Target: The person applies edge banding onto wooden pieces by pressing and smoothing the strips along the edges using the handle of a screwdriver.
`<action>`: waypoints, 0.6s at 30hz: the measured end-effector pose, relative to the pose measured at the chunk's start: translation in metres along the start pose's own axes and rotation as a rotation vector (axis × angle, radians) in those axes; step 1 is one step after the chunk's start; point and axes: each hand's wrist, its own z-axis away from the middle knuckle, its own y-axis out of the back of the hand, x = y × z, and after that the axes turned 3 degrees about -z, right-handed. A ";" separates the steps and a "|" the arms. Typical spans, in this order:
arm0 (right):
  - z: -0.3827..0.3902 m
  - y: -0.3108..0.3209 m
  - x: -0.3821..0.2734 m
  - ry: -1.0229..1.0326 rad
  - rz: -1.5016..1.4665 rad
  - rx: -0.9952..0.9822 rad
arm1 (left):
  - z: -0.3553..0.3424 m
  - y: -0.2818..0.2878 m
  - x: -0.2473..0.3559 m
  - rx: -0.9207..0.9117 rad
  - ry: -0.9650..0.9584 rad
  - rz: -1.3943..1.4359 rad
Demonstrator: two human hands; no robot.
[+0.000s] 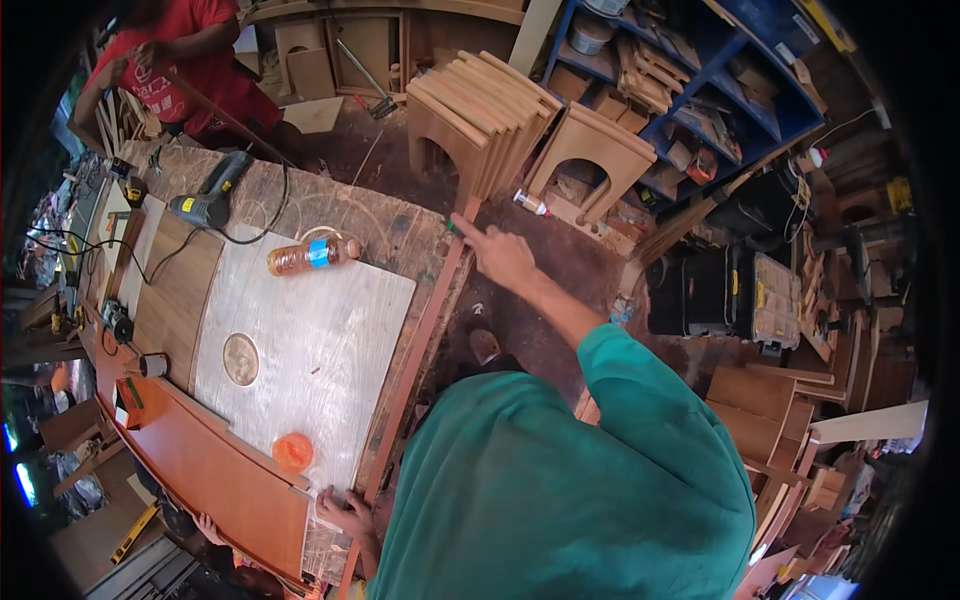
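One long, reddish wooden strip (419,350); right hand (503,258) at it, index outstretched; left hand (348,514) nearby; grips unclear.

A woodworking shop: worn workbench (392,218), power tool (205,207) and arched wooden panels (500,125) (several stacked together).

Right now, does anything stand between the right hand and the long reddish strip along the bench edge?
Nothing visible does: the right hand is at the far end of the reddish strip. The bottle lies off to the left.
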 end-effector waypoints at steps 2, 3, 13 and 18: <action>-0.032 0.014 0.022 -0.121 -0.025 0.003 | 0.000 0.000 0.002 0.009 -0.027 0.014; -0.046 0.021 0.032 -0.195 -0.063 -0.010 | -0.003 0.001 0.002 0.034 -0.052 0.025; -0.043 -0.007 0.053 -0.154 -0.265 0.126 | -0.002 0.001 0.002 -0.009 0.041 0.082; -0.055 0.011 0.069 -0.369 -0.132 0.126 | -0.003 0.002 0.002 -0.009 0.014 0.046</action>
